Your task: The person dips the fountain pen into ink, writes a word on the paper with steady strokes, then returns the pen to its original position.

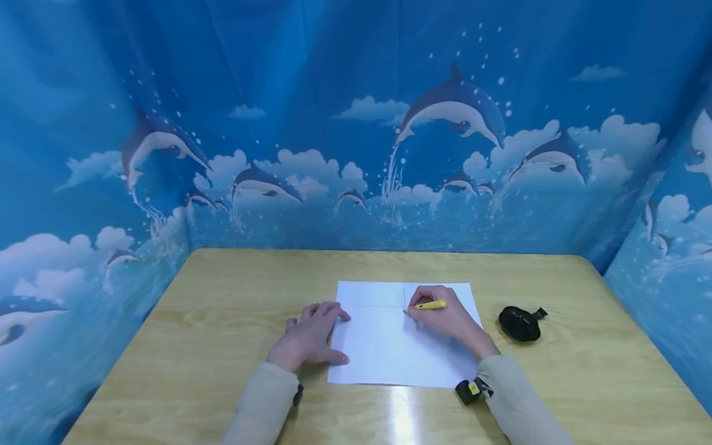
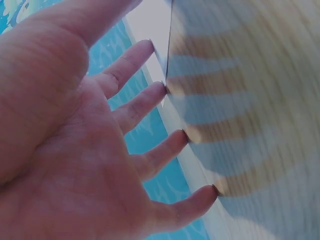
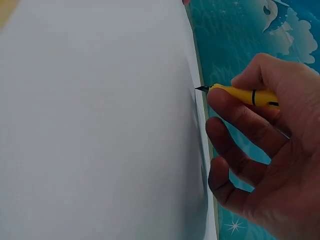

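Observation:
A white sheet of paper (image 1: 384, 352) lies on the wooden table, with a faint line across it and another running down its upper part. My right hand (image 1: 445, 316) pinches a yellow fountain pen (image 1: 431, 305) between thumb and fingers. In the right wrist view the dark nib of the pen (image 3: 242, 94) meets the paper (image 3: 100, 120). Spread fingers of my left hand (image 1: 313, 334) rest at the sheet's left edge, thumb and index finger on the paper. The left wrist view shows the left hand's (image 2: 85, 150) other fingertips touching the tabletop.
A small black rounded case (image 1: 520, 324) with a strap lies on the table (image 1: 239, 296) to the right of the paper. Behind and at both sides hangs a blue curtain (image 1: 334, 93) printed with dolphins. A black wrist device (image 1: 470, 391) sits at the right sleeve.

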A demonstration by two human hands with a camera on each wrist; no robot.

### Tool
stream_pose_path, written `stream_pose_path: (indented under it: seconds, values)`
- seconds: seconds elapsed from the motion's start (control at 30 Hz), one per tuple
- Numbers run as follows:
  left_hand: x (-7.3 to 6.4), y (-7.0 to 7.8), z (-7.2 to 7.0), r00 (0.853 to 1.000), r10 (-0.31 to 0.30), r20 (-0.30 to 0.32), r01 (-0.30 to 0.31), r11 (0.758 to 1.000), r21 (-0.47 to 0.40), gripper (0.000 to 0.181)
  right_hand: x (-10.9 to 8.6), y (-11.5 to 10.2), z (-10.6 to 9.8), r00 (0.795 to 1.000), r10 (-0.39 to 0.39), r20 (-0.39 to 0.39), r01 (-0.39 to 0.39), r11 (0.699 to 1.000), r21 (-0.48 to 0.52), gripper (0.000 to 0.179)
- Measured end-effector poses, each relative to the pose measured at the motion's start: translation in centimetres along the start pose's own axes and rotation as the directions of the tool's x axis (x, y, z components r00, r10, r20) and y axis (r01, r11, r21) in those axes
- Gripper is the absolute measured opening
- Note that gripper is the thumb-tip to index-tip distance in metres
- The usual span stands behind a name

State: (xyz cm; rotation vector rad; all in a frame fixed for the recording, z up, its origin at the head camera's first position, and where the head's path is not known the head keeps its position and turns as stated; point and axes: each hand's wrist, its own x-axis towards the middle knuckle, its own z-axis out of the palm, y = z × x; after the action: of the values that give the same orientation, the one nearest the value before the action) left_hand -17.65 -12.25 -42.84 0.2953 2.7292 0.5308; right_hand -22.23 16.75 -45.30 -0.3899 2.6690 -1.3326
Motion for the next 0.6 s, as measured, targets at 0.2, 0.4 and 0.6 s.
stream_pose_path:
  seconds: [0.2,0.4,0.6]
  values:
    - [-0.01,-0.16,0.34,1.000,-0.004,0.013,0.004,1.000,0.009,0.070,-0.72,0.27,0.40,1.000,-0.001,0.001,0.001,1.000,0.011,0.006]
    - [-0.12,-0.28,0.51,1.000,0.001,-0.001,-0.001,1.000,-0.006,0.070,-0.73,0.09,0.44,1.000,0.002,-0.002,-0.002,1.000,0.000,0.006]
    - [-0.02,-0.16,0.14,1.000,0.014,-0.016,-0.014,1.000,-0.005,0.069,-0.45,-0.18,0.32,1.000,0.003,-0.006,-0.003,1.000,-0.014,0.007]
